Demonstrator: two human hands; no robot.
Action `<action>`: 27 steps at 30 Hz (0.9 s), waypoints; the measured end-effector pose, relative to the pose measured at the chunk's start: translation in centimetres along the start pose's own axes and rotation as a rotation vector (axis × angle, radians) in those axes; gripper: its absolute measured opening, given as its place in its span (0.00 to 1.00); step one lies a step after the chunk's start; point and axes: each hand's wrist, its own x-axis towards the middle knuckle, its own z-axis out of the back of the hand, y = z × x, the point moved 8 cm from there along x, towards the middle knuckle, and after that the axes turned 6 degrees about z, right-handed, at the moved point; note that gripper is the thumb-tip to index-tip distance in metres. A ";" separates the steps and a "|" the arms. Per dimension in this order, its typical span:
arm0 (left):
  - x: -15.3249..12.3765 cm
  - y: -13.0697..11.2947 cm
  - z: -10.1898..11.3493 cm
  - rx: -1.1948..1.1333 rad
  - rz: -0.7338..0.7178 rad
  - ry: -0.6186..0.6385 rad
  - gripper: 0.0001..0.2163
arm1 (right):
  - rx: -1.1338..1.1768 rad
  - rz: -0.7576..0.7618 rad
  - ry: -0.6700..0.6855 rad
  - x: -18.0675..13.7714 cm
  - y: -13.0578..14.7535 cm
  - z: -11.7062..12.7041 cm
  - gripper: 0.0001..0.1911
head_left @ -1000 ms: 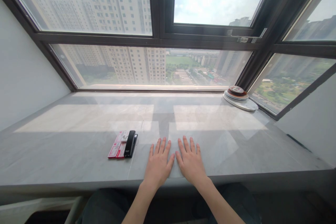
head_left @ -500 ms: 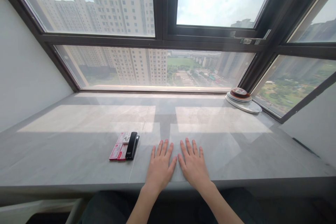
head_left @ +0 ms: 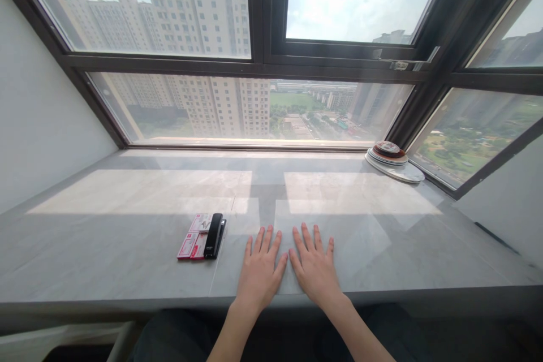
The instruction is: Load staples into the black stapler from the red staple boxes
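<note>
My left hand (head_left: 260, 271) lies palm down on the grey stone sill (head_left: 127, 271), fingers spread and nothing in it. Beside it, my right hand (head_left: 314, 268) rests flat in the same way, its thumb close to the left thumb. To the left of my left hand is a black stapler (head_left: 215, 236), lying lengthwise away from me. Small red and white boxes (head_left: 194, 240), which look like staple boxes, sit against the stapler's left side. Neither hand touches the stapler or the boxes.
A stack of round plates or discs (head_left: 388, 157) stands in the far right corner by the window. Dark window frames (head_left: 254, 70) close off the back. A white wall (head_left: 46, 107) bounds the left side, and the sill's front edge runs just below my wrists.
My right hand's fingers have spread slightly, the little finger shifting a bit to the right. The stapler and boxes stay in place.
</note>
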 end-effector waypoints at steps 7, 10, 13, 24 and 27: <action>0.0 0.0 -0.1 0.007 -0.002 -0.004 0.26 | 0.007 0.008 0.001 0.0 0.0 0.0 0.31; 0.0 0.0 -0.1 0.005 -0.002 -0.009 0.27 | 0.010 0.005 0.005 0.0 -0.1 0.0 0.32; 0.0 0.1 -0.3 0.005 0.000 -0.006 0.27 | 0.016 0.001 0.009 0.1 -0.1 -0.1 0.31; 0.0 -0.1 -0.2 0.011 0.015 -0.002 0.27 | 0.011 -0.004 0.008 0.0 -0.1 -0.1 0.31; -0.1 -0.2 -0.1 0.010 0.026 -0.004 0.26 | 0.013 -0.008 0.011 -0.1 -0.1 0.0 0.32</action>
